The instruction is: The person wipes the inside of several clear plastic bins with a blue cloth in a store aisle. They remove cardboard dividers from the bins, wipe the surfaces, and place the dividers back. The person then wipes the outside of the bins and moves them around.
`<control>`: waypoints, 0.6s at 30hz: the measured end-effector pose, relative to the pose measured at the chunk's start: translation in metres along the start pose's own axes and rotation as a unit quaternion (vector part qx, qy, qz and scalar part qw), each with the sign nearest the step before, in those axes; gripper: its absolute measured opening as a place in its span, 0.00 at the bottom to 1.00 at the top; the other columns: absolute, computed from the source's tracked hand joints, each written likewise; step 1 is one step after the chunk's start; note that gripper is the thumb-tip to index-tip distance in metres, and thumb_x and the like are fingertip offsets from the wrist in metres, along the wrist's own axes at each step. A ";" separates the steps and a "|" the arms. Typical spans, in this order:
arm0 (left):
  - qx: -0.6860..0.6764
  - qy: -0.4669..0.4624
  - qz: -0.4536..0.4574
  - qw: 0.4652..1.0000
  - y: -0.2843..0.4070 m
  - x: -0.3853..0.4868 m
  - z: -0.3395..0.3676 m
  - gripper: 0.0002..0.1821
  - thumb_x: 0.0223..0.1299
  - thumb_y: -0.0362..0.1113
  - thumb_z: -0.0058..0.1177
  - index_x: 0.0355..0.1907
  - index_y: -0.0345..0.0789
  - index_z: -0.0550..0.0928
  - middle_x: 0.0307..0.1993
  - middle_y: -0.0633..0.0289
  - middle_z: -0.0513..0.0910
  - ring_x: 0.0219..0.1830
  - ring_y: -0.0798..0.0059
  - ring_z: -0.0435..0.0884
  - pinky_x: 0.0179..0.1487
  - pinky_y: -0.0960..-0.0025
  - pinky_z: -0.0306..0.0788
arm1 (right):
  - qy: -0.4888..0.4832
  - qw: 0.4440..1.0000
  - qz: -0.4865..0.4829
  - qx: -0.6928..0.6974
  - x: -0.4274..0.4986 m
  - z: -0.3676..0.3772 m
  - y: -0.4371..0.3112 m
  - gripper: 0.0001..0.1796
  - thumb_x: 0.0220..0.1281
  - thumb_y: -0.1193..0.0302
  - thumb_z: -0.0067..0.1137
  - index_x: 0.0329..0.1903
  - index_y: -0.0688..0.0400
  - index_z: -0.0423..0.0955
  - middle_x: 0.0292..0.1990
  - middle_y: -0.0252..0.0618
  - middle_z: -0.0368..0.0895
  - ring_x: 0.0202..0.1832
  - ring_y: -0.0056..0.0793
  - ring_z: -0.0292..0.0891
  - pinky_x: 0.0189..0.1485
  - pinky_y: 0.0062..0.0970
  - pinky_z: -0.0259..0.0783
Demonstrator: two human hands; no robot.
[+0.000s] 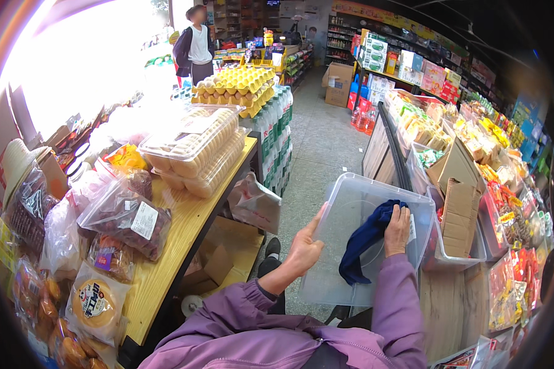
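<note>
A clear plastic storage bin (332, 258) is tilted in front of me, over the aisle floor. My left hand (306, 246) grips the bin's left wall, its index finger stretched along the rim and the thumb showing; the other fingers are partly hidden. Inside the bin, my right hand (398, 230) holds a dark blue cloth (362, 249) against the far right part. The cloth hangs in a long fold towards the near side. A pale label shows beside my right hand.
Left, a wooden table (159, 276) bears bagged breads and clear boxes of buns (191, 152). Egg trays (240, 90) top bottled water packs (277, 133). At right stand snack bins and a clear bin (461, 263) holding cardboard (460, 221). A person (197, 46) stands at the back left.
</note>
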State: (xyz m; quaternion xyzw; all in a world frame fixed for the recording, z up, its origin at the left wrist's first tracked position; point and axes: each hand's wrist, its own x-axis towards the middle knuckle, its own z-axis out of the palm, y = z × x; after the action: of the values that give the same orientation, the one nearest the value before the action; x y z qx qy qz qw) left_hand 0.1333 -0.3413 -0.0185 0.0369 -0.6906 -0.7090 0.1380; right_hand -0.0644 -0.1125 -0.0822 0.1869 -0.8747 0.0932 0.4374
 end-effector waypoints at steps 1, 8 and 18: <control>0.015 0.001 0.059 0.998 -0.005 0.001 0.003 0.50 0.47 0.14 0.39 0.78 0.50 0.62 0.69 0.53 0.72 0.63 0.72 0.74 0.62 0.74 0.67 | 0.057 0.996 -0.054 -0.052 -0.003 -0.002 0.011 0.15 0.64 0.79 0.49 0.53 0.61 0.73 0.45 0.51 0.76 0.53 0.50 0.73 0.56 0.41 0.72; -0.054 0.003 0.121 0.991 -0.001 0.006 -0.001 0.50 0.42 0.08 0.35 0.76 0.38 0.63 0.74 0.57 0.64 0.75 0.71 0.61 0.74 0.72 0.54 | -0.108 0.974 0.118 0.158 0.002 -0.013 -0.042 0.37 0.48 0.59 0.75 0.58 0.62 0.68 0.50 0.58 0.77 0.54 0.58 0.70 0.58 0.47 0.67; -0.070 0.049 0.140 0.986 -0.023 0.027 -0.010 0.47 0.43 0.09 0.35 0.75 0.30 0.62 0.73 0.57 0.66 0.74 0.72 0.63 0.74 0.72 0.55 | -0.011 0.928 0.140 0.346 0.006 -0.035 -0.048 0.28 0.54 0.75 0.67 0.58 0.60 0.70 0.48 0.57 0.79 0.51 0.59 0.77 0.56 0.46 0.72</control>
State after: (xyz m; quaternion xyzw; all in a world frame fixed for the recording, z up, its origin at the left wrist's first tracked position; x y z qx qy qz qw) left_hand 0.1067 -0.3574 -0.0378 -0.0350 -0.6302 -0.7264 0.2722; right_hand -0.0226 -0.1462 -0.0559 0.2034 -0.8100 0.4485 0.3185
